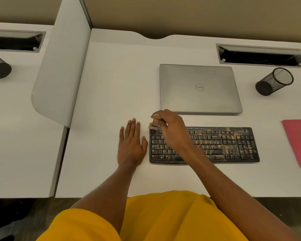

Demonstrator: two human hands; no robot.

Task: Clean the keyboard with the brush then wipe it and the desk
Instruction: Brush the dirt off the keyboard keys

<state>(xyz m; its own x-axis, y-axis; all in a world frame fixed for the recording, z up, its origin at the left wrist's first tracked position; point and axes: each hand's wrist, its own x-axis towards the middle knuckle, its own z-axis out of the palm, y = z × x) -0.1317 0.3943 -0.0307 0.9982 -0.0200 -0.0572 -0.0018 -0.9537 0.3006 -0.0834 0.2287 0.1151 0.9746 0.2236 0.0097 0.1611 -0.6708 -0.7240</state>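
Two hands at a white bench (111,84): the right hand (172,129) curls its fingers (163,126) round a small wooden brush (154,122) over the far-left corner of a crumb-strewn black keyboard (229,146); the left hand (131,146) lies flat, empty, beside it. Short strokes along each row should lift grit. Closed laptop (200,87) just beyond; pink cloth (299,141) right.

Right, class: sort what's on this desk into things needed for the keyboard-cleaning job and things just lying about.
For the job: keyboard, brush gripped by the right hand, pink cloth, desk.
Lying about: closed laptop, mesh pen cup.
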